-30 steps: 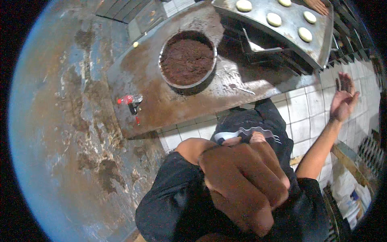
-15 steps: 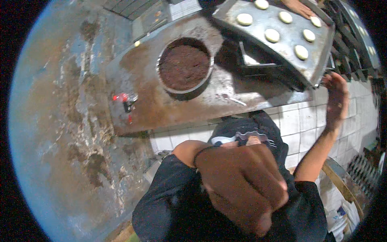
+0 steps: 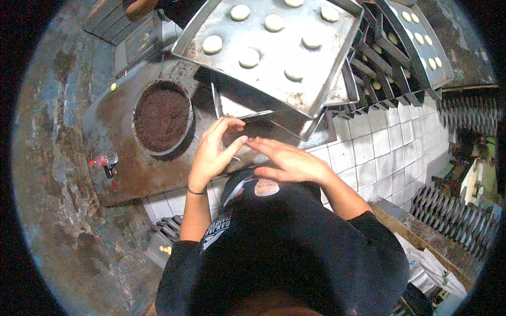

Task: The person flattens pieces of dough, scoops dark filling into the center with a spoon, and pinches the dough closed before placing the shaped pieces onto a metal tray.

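Observation:
My left hand (image 3: 213,151) is raised in front of my chest, its fingers curved and the thumb apart from them. Close beside it, my right hand (image 3: 291,160) has its fingers stretched toward the left fingertips, palm turned down. I see nothing held in either hand. Just beyond them lies a metal baking tray (image 3: 232,76), with several pale dough rounds (image 3: 274,23) spaced over it. It rests tilted on other metal trays (image 3: 340,87). Left of my hands stands a round metal pan (image 3: 184,132) filled with dark brown crumbly stuff (image 3: 159,117).
All this stands on a worn table (image 3: 113,174). A red-capped clear bottle (image 3: 103,160) lies near its left end. On the right are racked trays of dough rounds (image 3: 421,39) and a tiled floor (image 3: 369,137). Another person's arm (image 3: 141,8) shows at the top left.
My left hand has come away from close to the camera and opened. My right hand has left the tray's right corner and moved in beside it. The other person's hand is off the tray.

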Motion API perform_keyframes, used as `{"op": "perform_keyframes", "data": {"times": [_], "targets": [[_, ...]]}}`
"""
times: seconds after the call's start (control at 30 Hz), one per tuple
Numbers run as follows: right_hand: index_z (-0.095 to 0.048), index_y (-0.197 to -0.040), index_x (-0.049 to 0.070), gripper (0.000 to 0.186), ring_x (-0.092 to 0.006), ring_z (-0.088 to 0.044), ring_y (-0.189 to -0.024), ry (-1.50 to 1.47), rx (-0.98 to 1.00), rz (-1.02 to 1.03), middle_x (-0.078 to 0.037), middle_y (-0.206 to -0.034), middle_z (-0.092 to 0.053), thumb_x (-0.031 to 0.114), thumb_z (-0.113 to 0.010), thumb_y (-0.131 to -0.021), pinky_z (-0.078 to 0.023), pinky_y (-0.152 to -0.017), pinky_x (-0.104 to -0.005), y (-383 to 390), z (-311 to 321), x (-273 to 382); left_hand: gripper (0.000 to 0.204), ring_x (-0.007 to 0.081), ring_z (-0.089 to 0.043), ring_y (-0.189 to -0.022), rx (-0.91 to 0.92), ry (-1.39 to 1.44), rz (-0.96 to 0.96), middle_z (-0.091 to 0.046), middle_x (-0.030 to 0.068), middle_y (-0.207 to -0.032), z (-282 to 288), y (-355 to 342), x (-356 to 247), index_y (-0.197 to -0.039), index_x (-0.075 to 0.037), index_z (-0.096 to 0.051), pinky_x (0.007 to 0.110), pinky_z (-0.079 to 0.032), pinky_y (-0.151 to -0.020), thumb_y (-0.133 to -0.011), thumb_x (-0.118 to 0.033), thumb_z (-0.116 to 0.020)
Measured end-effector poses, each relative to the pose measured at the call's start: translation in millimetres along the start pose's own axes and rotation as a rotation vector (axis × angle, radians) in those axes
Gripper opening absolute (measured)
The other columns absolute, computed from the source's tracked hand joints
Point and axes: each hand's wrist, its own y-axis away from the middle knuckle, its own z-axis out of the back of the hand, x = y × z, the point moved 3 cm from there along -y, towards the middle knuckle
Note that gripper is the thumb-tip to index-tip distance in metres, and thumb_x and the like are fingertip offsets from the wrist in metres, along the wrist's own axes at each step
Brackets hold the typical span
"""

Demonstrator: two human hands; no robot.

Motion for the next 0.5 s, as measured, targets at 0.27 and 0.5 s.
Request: {"op": "perform_keyframes", "data": {"times": [0.27, 0.5], "targets": [[-0.065, -0.127, 0.002, 0.039, -0.0403, -0.066, -0.108, 0.41, -0.431, -0.192, -0.022, -0.117, -0.069, 0.019, -0.073, -0.093, -0.053, -0.093, -0.0469, -12, 119, -81, 0.047, 0.0383, -0.058, -0.129, -0.139, -0.097, 0.025, -0.061, 0.021, -0.136, -38, -26, 28, -0.133, 0.0, -0.057, 0.044, -0.043, -0.11, -0.094, -0.02, -0.071], [-0.067, -0.128, 0.005, 0.046, -0.0379, -0.065, -0.113, 0.672, -0.208, -0.127, -0.018, -0.121, -0.069, 0.014, -0.076, -0.084, -0.054, -0.094, -0.0455, -26, 188, -148, 0.048, 0.0398, -0.06, -0.127, -0.092, -0.043, -0.11, -0.062, 0.0247, -0.133, -78, -101, 23, -0.136, 0.001, -0.052, 0.045, -0.047, -0.107, -0.095, -0.018, -0.067]]}}
